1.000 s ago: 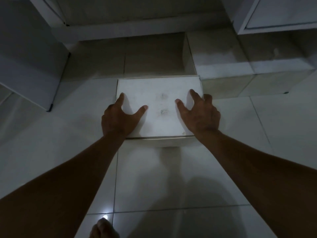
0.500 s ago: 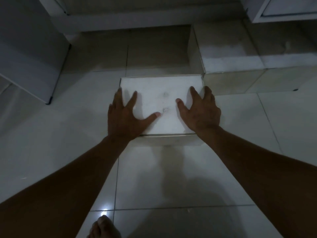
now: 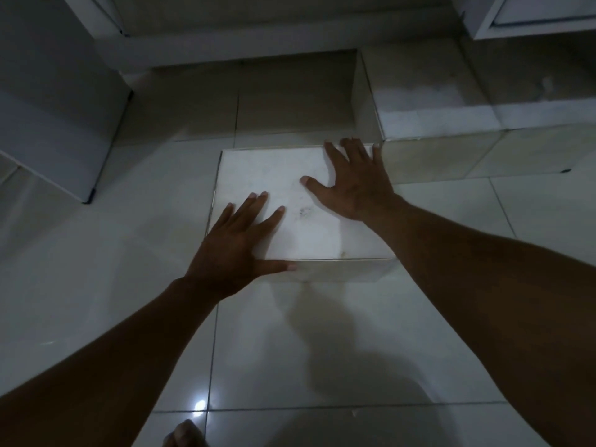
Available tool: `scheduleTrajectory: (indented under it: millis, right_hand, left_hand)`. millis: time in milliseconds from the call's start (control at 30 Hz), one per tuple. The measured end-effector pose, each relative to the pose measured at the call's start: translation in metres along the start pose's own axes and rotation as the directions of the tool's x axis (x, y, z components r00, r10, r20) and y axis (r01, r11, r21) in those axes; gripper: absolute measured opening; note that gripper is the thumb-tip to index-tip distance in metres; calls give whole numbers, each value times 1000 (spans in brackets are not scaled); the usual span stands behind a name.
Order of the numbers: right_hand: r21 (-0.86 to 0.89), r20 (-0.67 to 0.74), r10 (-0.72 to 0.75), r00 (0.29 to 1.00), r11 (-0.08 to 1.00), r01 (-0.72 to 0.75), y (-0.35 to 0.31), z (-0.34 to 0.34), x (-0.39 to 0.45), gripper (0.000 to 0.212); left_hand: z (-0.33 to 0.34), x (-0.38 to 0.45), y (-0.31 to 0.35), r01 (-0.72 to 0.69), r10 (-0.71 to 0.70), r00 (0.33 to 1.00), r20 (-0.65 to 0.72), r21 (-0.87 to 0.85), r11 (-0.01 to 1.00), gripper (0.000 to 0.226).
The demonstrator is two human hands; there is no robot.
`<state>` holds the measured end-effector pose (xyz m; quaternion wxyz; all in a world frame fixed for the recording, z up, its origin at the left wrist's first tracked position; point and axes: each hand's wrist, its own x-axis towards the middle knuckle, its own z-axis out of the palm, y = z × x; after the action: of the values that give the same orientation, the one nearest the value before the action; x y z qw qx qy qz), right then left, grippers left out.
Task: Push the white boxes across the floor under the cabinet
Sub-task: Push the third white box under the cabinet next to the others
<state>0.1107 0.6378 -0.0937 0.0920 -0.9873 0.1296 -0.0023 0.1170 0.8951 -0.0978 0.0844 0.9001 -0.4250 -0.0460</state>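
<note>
Dim light. A toe (image 3: 183, 435) shows at the near edge of the tiled floor (image 3: 96, 269). Left hand (image 3: 230, 250) flat, fingers spread, on the near-left corner of the white box (image 3: 300, 227), thumb along its near edge. Right hand (image 3: 354, 185) flat, spread wide, on the far-right corner. Neither grips. Beyond, 2 more white boxes (image 3: 429, 101) sit under the cabinet (image 3: 532, 14).

Your left hand (image 3: 235, 250) and right hand (image 3: 354, 185) lie flat with spread fingers on top of the white box (image 3: 309, 233), which stands on the tiled floor (image 3: 96, 269) just beside a second white box (image 3: 425, 104) under the cabinet (image 3: 532, 17).
</note>
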Motion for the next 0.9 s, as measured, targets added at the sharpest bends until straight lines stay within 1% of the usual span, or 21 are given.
scheduleTrajectory:
  millis: [100, 167, 300, 333, 367, 433, 467, 533, 567, 633, 667, 733, 833, 900]
  right_hand:
    - [17, -32, 27, 999, 1000, -26, -1, -2, -4, 91]
    - [3, -51, 74, 996, 997, -74, 0, 0, -10, 92]
    - [-9, -44, 233, 971, 972, -234, 6, 4, -27, 97]
    - [-16, -63, 267, 962, 963, -269, 5, 5, -32, 98]
    - [-23, -93, 299, 950, 953, -302, 4, 7, -37, 98]
    - [-32, -139, 345, 928, 935, -352, 1, 9, -44, 97]
    - [-32, -145, 358, 923, 930, -366, 0, 9, -46, 97]
    - [-27, -136, 365, 921, 928, -371, 1, 6, -46, 97]
    - [-30, -129, 361, 923, 929, -368, 3, 4, -47, 97]
    - [-44, -123, 353, 928, 932, -360, 6, 2, -49, 96]
    - [-44, -121, 353, 928, 932, -360, 7, 1, -52, 95]
    - [-25, -123, 358, 926, 931, -363, 4, 1, -61, 94]
    - [-28, -122, 354, 927, 932, -360, -1, 1, -75, 95]
    - [-28, -92, 356, 930, 932, -360, -1, -4, -83, 97]
  left_hand:
    - [-2, 5, -11, -18, 17, 1000, 26, 43, 999, 95]
    - [-7, 8, -21, -2, -1, 999, 45, 63, 998, 91]
    - [-19, 18, -34, 95, -94, 995, -33, 29, 995, 81]
    - [-19, 22, -35, 145, -144, 988, -53, 16, 989, 77]
    - [-19, 24, -33, 225, -225, 972, -60, -18, 974, 72]
    - [-14, 25, -22, 398, -413, 907, -78, -153, 904, 65]
    - [-9, 24, -13, 447, -482, 868, -116, -237, 862, 64]
    - [0, 24, 6, 477, -580, 792, -190, -398, 783, 61]
    - [2, 26, 17, 489, -629, 755, -185, -480, 728, 59]
    - [6, 34, 35, 528, -716, 691, -95, -610, 591, 59]
    - [8, 37, 41, 537, -733, 677, -60, -641, 549, 60]
    - [10, 45, 47, 552, -743, 669, -26, -652, 520, 67]
    - [7, 60, 37, 586, -742, 670, -3, -613, 531, 73]
    - [0, 73, 25, 587, -716, 698, 31, -598, 546, 76]
